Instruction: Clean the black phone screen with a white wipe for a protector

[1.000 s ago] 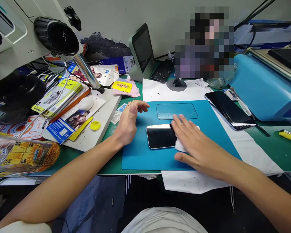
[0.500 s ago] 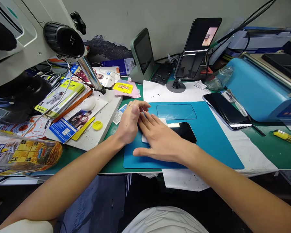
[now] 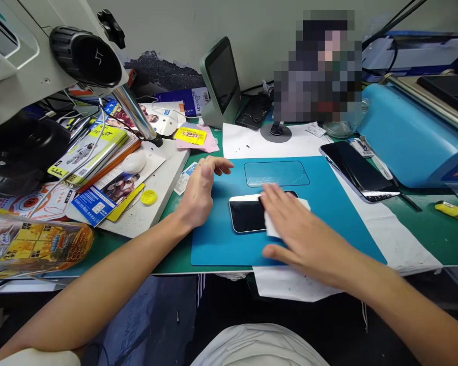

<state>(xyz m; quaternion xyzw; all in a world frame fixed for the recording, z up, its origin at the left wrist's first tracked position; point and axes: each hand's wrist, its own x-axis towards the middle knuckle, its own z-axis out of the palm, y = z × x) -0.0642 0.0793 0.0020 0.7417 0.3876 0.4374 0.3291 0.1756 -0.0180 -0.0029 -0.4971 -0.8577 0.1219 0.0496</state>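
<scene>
A smartphone with a dark screen [image 3: 246,216] lies flat on the blue mat [image 3: 339,234]. My right hand [image 3: 295,223] rests on its right part, fingers stretched out flat. Under that palm is a white wipe [image 3: 270,227], pressed against the screen; most of it is hidden. Left of the phone, my left hand [image 3: 200,193] stands on its side, holding nothing, with loosely bent fingers pointing right. Behind the phone lies a clear screen protector with a dark outline [image 3: 277,174], apart from both hands.
A second phone [image 3: 356,168] lies right of the mat, near a blue machine [image 3: 408,137]. A yellow cutter [image 3: 454,212] is at the far right. At left are a microscope [image 3: 86,56], booklets and a plastic bag [image 3: 38,241]. A green-framed display [image 3: 221,81] stands behind.
My right hand has slid right with the wipe across the phone, uncovering the phone's left part. My left hand has stayed nearly in place.
</scene>
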